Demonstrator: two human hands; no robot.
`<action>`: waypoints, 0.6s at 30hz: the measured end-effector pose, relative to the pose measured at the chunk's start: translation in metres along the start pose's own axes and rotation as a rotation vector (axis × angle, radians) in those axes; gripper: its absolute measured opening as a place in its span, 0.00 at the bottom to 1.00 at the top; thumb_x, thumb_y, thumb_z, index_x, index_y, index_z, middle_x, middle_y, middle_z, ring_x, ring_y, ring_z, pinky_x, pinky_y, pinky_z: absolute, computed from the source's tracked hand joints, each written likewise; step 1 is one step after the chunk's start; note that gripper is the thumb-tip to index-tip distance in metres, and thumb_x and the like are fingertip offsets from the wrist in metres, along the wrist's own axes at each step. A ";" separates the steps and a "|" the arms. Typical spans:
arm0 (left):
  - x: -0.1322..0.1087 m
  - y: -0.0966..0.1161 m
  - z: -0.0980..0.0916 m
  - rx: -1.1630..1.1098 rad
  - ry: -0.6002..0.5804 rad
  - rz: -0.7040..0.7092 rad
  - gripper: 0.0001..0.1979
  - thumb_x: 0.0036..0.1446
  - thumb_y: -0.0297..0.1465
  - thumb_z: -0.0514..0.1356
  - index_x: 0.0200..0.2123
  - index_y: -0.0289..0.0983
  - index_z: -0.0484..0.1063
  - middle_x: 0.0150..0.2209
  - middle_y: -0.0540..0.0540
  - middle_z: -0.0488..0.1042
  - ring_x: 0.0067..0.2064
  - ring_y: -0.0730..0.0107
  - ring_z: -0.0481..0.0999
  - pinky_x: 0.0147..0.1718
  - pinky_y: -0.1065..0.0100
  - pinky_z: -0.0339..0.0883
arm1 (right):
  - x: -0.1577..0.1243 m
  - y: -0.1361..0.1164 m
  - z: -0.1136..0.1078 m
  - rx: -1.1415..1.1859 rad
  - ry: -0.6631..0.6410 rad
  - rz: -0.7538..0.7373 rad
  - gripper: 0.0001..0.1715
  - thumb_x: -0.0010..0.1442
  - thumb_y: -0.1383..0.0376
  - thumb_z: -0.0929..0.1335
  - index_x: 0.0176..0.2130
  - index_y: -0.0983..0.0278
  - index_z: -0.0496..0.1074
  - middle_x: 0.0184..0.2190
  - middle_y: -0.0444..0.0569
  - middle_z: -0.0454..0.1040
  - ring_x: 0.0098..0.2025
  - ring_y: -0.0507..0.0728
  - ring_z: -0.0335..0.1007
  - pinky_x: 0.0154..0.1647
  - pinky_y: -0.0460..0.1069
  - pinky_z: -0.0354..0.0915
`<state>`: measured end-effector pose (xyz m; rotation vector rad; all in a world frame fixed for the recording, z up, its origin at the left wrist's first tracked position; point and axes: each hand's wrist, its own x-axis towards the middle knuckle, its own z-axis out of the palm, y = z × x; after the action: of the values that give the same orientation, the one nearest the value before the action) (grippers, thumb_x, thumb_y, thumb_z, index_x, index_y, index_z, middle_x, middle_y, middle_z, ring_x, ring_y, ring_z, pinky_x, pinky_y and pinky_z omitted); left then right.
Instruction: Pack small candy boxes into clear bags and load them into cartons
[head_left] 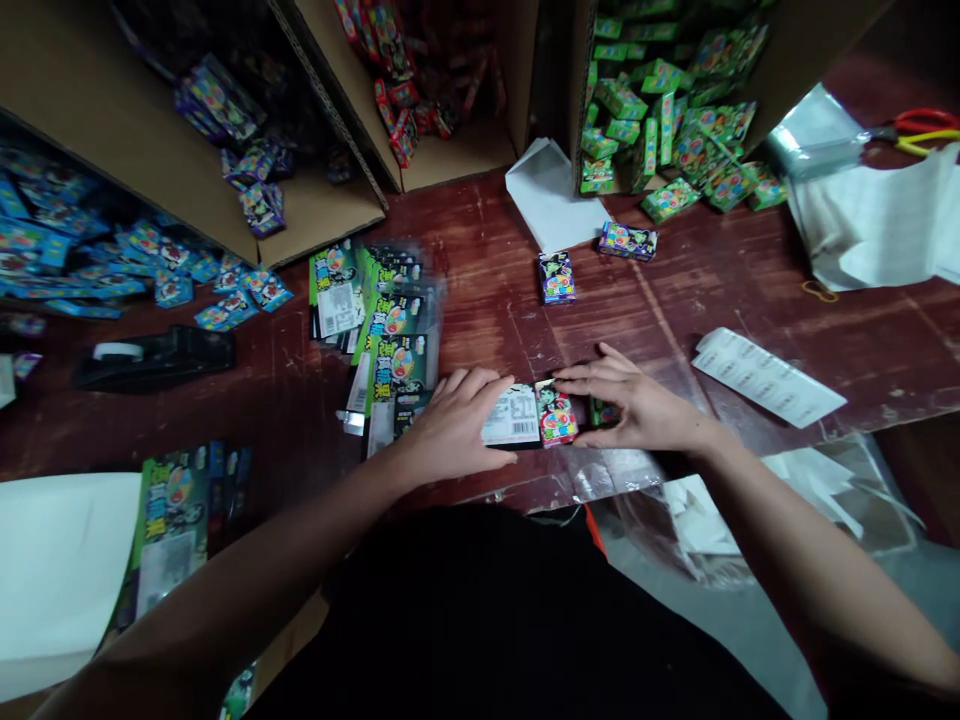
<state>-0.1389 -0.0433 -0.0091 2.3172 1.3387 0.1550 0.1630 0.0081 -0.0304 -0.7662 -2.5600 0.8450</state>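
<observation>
My left hand (457, 425) lies over a printed card with a white barcode label (512, 415) at the table's front edge, fingers extended and thumb apart. To the right of the label stands a small red printed box (556, 415). The fingers of my right hand (626, 400) are at its upper edge and the thumb at its lower edge. Partly hidden under that palm is a small green box (604, 411). Left of my left hand, a fanned stack of printed cards in clear sleeves (397, 365) overlaps itself. Two purple boxes, one upright (556, 277) and one sideways (628, 241), lie beyond my hands.
Cardboard cartons hold green boxes (652, 120), red boxes (405, 130) and purple boxes (259, 165); blue boxes (172, 285) spill at left. A black stapler-like tool (157, 358), folded label sheet (769, 375), papers (870, 220) and scissors (922, 125) lie around.
</observation>
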 end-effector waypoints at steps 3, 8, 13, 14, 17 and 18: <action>0.000 0.004 -0.001 -0.022 0.012 -0.031 0.47 0.46 0.47 0.71 0.65 0.39 0.59 0.61 0.40 0.64 0.61 0.47 0.63 0.63 0.50 0.58 | -0.009 -0.001 -0.010 -0.062 0.115 0.070 0.40 0.56 0.50 0.76 0.63 0.57 0.66 0.61 0.55 0.71 0.61 0.66 0.68 0.69 0.69 0.51; 0.001 0.011 0.005 -0.024 0.083 -0.088 0.46 0.46 0.47 0.71 0.65 0.39 0.59 0.60 0.40 0.65 0.59 0.47 0.64 0.61 0.49 0.59 | -0.015 -0.011 0.006 -0.123 0.199 0.094 0.41 0.56 0.49 0.76 0.62 0.59 0.65 0.59 0.57 0.71 0.61 0.67 0.67 0.66 0.69 0.56; 0.004 0.014 0.012 0.006 0.056 -0.048 0.48 0.44 0.47 0.72 0.65 0.38 0.59 0.57 0.40 0.66 0.57 0.48 0.64 0.59 0.50 0.61 | -0.011 -0.015 0.026 -0.077 0.095 0.062 0.40 0.58 0.49 0.74 0.63 0.57 0.63 0.60 0.56 0.70 0.63 0.66 0.66 0.71 0.72 0.42; 0.004 0.014 0.013 0.010 0.048 -0.036 0.48 0.44 0.47 0.72 0.65 0.38 0.59 0.57 0.40 0.66 0.57 0.48 0.64 0.59 0.50 0.61 | -0.009 -0.015 0.026 -0.069 0.062 0.050 0.40 0.59 0.48 0.73 0.65 0.56 0.62 0.61 0.55 0.70 0.63 0.66 0.65 0.72 0.72 0.38; 0.004 0.014 0.012 0.021 0.036 -0.031 0.48 0.45 0.49 0.71 0.65 0.38 0.58 0.57 0.39 0.66 0.57 0.46 0.64 0.58 0.49 0.60 | -0.011 -0.013 0.015 -0.089 -0.004 0.056 0.53 0.57 0.42 0.73 0.71 0.55 0.51 0.67 0.56 0.64 0.69 0.69 0.56 0.71 0.75 0.31; 0.004 0.014 0.012 0.024 0.041 -0.038 0.48 0.46 0.50 0.70 0.66 0.38 0.58 0.58 0.39 0.66 0.57 0.45 0.64 0.58 0.48 0.59 | -0.015 -0.011 0.010 -0.113 -0.003 0.089 0.60 0.54 0.40 0.73 0.72 0.55 0.47 0.69 0.57 0.60 0.71 0.72 0.51 0.71 0.76 0.29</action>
<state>-0.1220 -0.0497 -0.0142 2.3178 1.4112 0.1756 0.1660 -0.0127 -0.0330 -0.9193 -2.6118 0.7330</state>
